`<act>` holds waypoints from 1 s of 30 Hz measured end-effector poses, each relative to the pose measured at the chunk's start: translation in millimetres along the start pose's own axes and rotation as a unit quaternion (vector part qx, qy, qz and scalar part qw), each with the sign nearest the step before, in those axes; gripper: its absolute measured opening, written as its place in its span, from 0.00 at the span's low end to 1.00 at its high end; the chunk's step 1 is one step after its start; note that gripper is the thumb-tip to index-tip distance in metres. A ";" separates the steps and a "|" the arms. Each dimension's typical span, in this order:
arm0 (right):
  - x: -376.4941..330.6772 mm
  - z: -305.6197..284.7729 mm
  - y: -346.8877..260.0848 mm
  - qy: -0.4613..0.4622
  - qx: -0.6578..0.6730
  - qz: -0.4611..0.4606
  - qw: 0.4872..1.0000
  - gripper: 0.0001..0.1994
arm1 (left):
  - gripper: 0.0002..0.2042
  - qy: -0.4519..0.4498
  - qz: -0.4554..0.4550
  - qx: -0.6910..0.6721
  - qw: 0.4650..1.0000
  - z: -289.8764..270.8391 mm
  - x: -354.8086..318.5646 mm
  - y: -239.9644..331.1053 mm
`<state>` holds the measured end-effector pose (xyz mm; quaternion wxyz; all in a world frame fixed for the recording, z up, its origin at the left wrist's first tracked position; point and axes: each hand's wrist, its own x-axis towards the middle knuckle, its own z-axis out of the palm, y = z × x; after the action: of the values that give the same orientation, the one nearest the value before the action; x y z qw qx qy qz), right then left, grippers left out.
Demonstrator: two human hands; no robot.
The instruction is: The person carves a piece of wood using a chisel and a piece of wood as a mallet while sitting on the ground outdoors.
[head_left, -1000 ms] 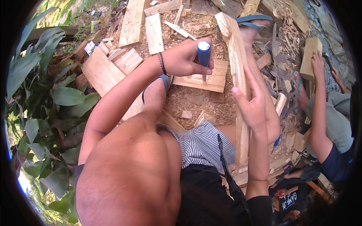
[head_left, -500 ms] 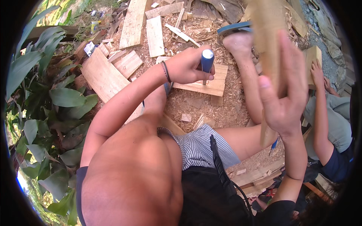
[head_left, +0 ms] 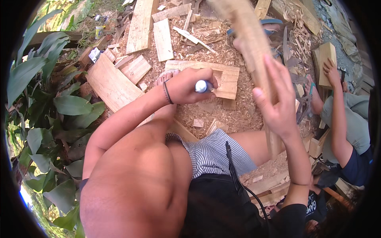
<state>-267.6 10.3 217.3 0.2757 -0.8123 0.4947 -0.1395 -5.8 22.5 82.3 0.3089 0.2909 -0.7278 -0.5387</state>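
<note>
My left hand (head_left: 192, 85) is closed round a blue-handled chisel (head_left: 201, 86), whose pale handle end points up and toward me. The blade is mostly hidden by my fingers. Just beyond, a pale wooden board (head_left: 228, 85) lies on the chip-covered ground, with a cut recess (head_left: 217, 75) close to my fingers. My right hand (head_left: 279, 105) grips a long wooden club (head_left: 258, 51), raised above the ground to the right of the board. Its far end is blurred by motion.
Planks (head_left: 111, 83) and offcuts (head_left: 163, 39) lie among wood shavings. Broad-leaved plants (head_left: 71, 103) stand at the left. At the right another person's hand (head_left: 330, 71) rests on a wooden block (head_left: 326, 55). More boards (head_left: 270, 184) lie beside my right thigh.
The chisel has tilted toward me, and my left hand has moved slightly left and nearer. My right hand has moved left with the club, which now leans left.
</note>
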 end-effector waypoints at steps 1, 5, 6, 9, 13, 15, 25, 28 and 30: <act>-3.3 2.4 11.6 0.051 0.028 0.019 0.998 0.33 | 0.11 -0.037 0.044 0.043 0.997 3.8 -10.5 0.8; -15.5 18.6 23.0 0.111 0.155 0.127 0.974 0.34 | 0.13 -0.131 0.110 0.166 0.971 6.1 -44.8 -4.2; -19.6 24.7 21.8 0.104 0.199 0.160 0.961 0.34 | 0.14 -0.076 0.097 0.154 0.980 4.4 -46.4 -8.1; -28.1 37.5 18.1 0.089 0.143 0.148 0.975 0.33 | 0.17 0.064 0.033 0.031 0.997 -1.8 -30.2 1.8; -34.6 47.8 24.7 0.043 0.096 0.184 0.977 0.32 | 0.17 0.141 -0.055 -0.130 0.980 -1.2 -19.6 -1.2; -41.5 55.3 35.4 0.035 0.101 0.206 0.973 0.32 | 0.16 0.104 -0.074 -0.101 0.987 -1.1 -18.1 -0.3; -50.0 70.7 38.6 0.041 0.098 0.187 0.977 0.31 | 0.15 0.118 -0.074 -0.115 0.984 -9.0 -5.2 -7.6; -47.7 71.4 38.8 0.040 0.097 0.187 0.977 0.32 | 0.15 0.074 -0.082 -0.078 0.991 -11.2 1.1 -2.1; -46.5 69.6 36.6 0.044 0.101 0.192 0.975 0.32 | 0.15 0.057 -0.085 -0.097 0.990 -14.0 6.1 -1.3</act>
<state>-281.4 59.6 141.6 0.3554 -0.6635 0.6364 -0.1688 1.1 9.1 85.0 0.3297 0.3504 -0.6258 -0.6139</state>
